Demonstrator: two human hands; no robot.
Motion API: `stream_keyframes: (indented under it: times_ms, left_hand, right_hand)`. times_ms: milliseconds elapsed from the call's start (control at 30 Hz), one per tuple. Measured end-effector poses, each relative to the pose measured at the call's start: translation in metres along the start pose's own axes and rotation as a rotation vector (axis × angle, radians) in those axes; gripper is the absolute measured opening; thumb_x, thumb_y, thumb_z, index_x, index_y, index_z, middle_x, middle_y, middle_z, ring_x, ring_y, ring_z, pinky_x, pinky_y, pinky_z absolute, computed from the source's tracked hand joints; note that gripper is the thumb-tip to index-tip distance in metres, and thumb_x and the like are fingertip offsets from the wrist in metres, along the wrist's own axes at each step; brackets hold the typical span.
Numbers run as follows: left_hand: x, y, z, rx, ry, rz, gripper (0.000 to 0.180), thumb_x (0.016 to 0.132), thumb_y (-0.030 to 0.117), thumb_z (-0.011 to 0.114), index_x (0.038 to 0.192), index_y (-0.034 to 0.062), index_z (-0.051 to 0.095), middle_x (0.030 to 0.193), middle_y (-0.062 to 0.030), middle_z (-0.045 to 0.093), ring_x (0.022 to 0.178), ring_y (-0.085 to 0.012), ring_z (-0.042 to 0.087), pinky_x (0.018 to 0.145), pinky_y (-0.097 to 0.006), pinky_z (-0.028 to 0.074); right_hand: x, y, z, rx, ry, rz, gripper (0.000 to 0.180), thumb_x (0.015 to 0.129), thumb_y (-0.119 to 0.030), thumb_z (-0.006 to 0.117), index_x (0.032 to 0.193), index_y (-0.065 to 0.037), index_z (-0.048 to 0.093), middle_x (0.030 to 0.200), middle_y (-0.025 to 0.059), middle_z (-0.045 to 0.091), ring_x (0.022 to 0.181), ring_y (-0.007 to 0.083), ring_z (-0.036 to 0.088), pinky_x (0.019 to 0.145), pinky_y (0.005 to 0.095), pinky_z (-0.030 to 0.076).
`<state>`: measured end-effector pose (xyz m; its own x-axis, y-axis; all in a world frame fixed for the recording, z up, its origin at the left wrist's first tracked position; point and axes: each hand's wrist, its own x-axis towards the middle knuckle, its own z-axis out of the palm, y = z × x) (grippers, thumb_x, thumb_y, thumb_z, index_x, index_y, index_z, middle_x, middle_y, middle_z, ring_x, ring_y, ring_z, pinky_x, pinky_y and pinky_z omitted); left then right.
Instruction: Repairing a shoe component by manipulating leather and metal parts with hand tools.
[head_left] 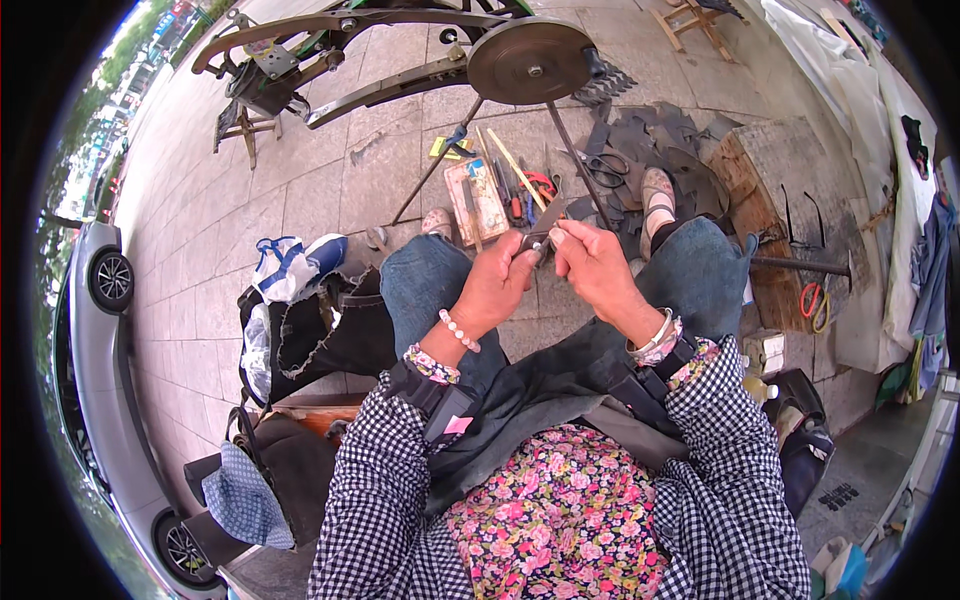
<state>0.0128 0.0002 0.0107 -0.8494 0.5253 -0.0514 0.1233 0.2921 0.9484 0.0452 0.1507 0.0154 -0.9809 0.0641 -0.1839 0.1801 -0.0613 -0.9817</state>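
Note:
My left hand (497,282) and my right hand (595,266) meet above my knees, both pinching a small dark flat piece with a grey blade-like end (543,228). The left hand grips its lower end and the right hand's fingertips hold the upper side. A bead bracelet sits on my left wrist, a bangle on my right. I sit in blue jeans with a dark apron (540,390) over my lap, in checked sleeves and a flowered top.
A stand with a round metal disc (530,60) and long arms stands ahead on the paved floor. A tray of hand tools (480,195), scissors (607,168) and dark scraps lie beyond my feet. A wooden block (790,200) is at right, bags (300,300) at left, a parked grey car (90,330) far left.

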Motion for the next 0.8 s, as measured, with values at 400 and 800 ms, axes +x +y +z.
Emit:
stream_keyframes:
  times_ms: [400, 800]
  left_hand:
    - [-0.004, 0.007, -0.007, -0.063, -0.192, -0.099, 0.013, 0.086, 0.017, 0.042, 0.087, 0.0041, 0.047, 0.056, 0.0004, 0.046, 0.045, -0.0044, 0.04, 0.041, -0.02, 0.033]
    - [-0.002, 0.005, -0.006, -0.033, -0.002, 0.016, 0.013, 0.086, 0.014, 0.042, 0.086, 0.003, 0.049, 0.054, 0.0014, 0.045, 0.048, -0.0052, 0.041, 0.044, -0.021, 0.034]
  right_hand:
    - [0.0, 0.002, -0.001, 0.054, -0.051, 0.081, 0.021, 0.084, -0.017, 0.048, 0.07, -0.003, 0.053, 0.052, -0.0016, 0.046, 0.045, 0.0039, 0.036, 0.041, 0.021, 0.029]
    - [-0.001, 0.001, 0.002, 0.189, -0.089, 0.068, 0.023, 0.085, -0.017, 0.048, 0.1, -0.001, 0.054, 0.06, -0.0006, 0.049, 0.042, 0.0019, 0.035, 0.036, 0.0163, 0.027]
